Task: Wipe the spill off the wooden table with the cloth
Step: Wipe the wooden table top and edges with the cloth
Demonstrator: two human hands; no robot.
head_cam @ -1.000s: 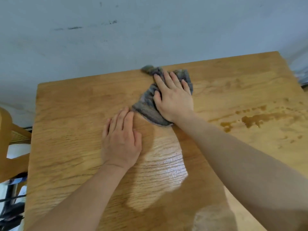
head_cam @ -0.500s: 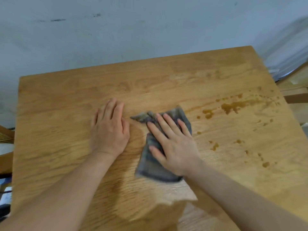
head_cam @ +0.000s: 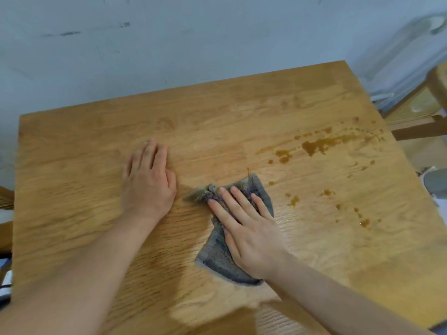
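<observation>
1. While both forearms reach in from the near edge, the head view shows the wooden table (head_cam: 72,165) filling most of the frame, its far edge close to a pale wall (head_cam: 193,44).
2. The right hand (head_cam: 251,234) lies palm down on the grey cloth (head_cam: 217,259), its fingers (head_cam: 238,201) straight and slightly spread. It presses the fabric flat to the wood and grips nothing.
3. The cloth sits bunched near the middle of the table, a little toward the near edge. One crumpled corner pokes out to the left past the fingertips, and a wider flap shows on the thumb side of the hand.
4. The left hand (head_cam: 147,182) rests flat on bare wood just left of the cloth, apart from it. Its fingers are straight, held together, and point at the far edge; it holds nothing.
5. The spill (head_cam: 314,145) is brown liquid. Its largest patch lies toward the far right corner, well apart from the cloth, with streaks running on toward the right edge.
6. Smaller drops trail along the right side toward the near edge; the nearest ones sit just right of the cloth without touching it.
7. Past the right edge stands some wooden furniture (head_cam: 416,126); what it is I cannot tell.
</observation>
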